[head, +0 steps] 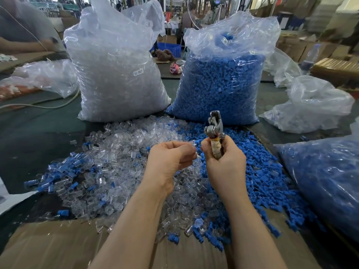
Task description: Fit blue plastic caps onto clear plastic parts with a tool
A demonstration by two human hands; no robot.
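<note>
While your right hand grips the tool by its taped handle, head pointing up and away from you, your left hand has its fingers curled round a clear plastic part pinched at the fingertips, just beside the right thumb. Whether a blue cap is already on that part cannot be told; a bit of blue shows right of the fingertips but may belong to the heap behind.

Step in hand, as I judge it: pairing a part w/ a cap, ahead of pressing. Next move calls for seating the pair in the tool head, which stands above both hands, so you'll need to lift the left hand or tip the tool down. Squeeze only once the pair sits square.

Stock: loose clear parts heaped under and left of your hands, loose blue caps heaped right (some mixing at the borders).

Room & edges: two full bags stand close behind, clear-parts bag left, blue-caps bag right. Another blue-filled bag crowds the right side. Cardboard lies at the near edge. Freest room is up and toward you.
</note>
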